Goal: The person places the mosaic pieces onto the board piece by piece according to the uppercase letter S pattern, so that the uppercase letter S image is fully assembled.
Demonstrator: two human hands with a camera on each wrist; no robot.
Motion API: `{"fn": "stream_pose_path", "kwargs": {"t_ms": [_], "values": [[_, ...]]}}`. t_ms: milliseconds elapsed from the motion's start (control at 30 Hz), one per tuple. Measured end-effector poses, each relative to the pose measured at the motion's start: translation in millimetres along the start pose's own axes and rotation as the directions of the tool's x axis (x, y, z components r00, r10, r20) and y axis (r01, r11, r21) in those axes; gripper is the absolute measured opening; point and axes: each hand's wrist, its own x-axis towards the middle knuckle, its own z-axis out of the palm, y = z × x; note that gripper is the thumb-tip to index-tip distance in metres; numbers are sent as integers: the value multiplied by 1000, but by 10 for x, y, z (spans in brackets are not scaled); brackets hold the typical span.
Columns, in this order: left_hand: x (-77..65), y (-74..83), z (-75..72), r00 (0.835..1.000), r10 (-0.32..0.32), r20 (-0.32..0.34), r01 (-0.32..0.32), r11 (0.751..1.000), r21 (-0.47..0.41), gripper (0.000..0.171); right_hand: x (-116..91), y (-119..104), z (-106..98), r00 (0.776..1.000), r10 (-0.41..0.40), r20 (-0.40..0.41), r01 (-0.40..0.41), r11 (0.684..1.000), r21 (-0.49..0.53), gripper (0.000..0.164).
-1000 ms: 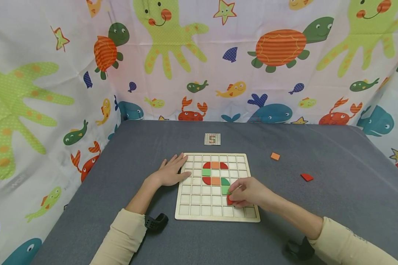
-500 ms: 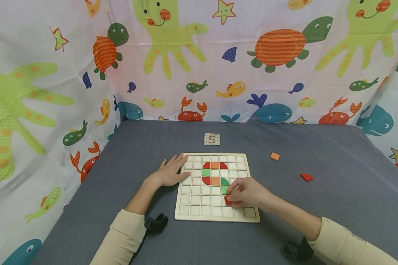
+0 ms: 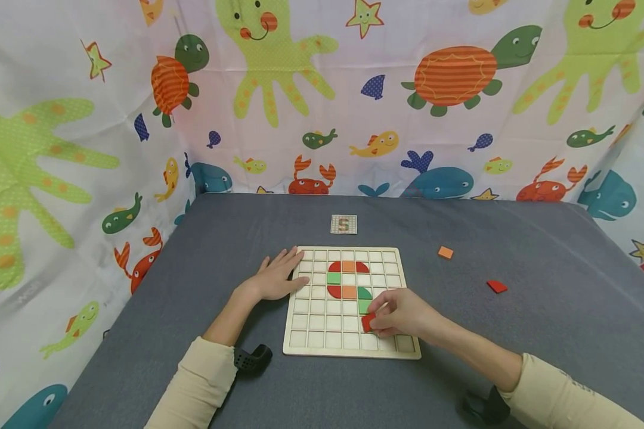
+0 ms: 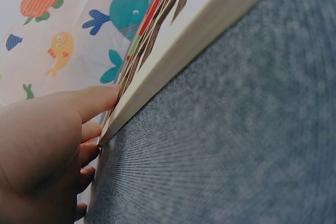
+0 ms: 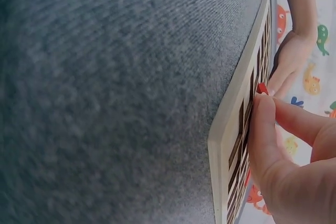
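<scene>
My right hand [image 3: 402, 311] pinches a small red tile [image 3: 367, 323] between thumb and fingertips, low over a wooden grid board [image 3: 316, 323]. In the right wrist view the red tile [image 5: 262, 88] sticks out past the thumb tip, close to the cells. Just beyond it on the board are a green square tile [image 3: 364, 307] and a green rounded tile [image 3: 364, 293]. My left hand [image 3: 272, 280] rests at the board's left edge with fingers spread. In the left wrist view the left thumb [image 4: 102, 100] lies on the board's rim [image 4: 152, 85].
Red rounded tiles, orange squares [image 3: 349, 292] and a green square [image 3: 334, 278] fill other cells in a curved pattern. A card with a figure [image 3: 343, 224] lies behind the board. To the right lie a loose orange tile [image 3: 445, 252] and a red tile [image 3: 497, 286].
The red tile has shifted slightly left over the board in my right hand's fingertips, and more of it shows. My left hand has stayed in place.
</scene>
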Motion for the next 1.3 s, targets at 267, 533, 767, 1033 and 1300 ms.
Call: {"fn": "stream_pose_path", "kwargs": {"t_ms": [267, 533, 767, 1033, 1300], "values": [[7, -8, 1, 1000, 6, -3, -6, 1000, 0, 72, 4, -8, 17, 1000, -13, -8, 13, 1000, 2, 18], [5, -9, -6, 1000, 12, -6, -12, 1000, -7, 72, 7, -12, -9, 1000, 1, -16, -1, 1000, -22, 18], [8, -17, 0, 1000, 12, -7, -12, 1000, -8, 72, 17, -16, -17, 999, 24, -26, -26, 998, -60, 18], [7, -14, -5, 1000, 9, -7, -9, 1000, -11, 72, 22, -29, -15, 1000, 15, -12, -15, 998, -68, 17], [5, -7, -4, 1000, 13, -4, -13, 1000, -12, 72, 16, -15, -95, 999, 51, -8, -51, 999, -18, 19]]}}
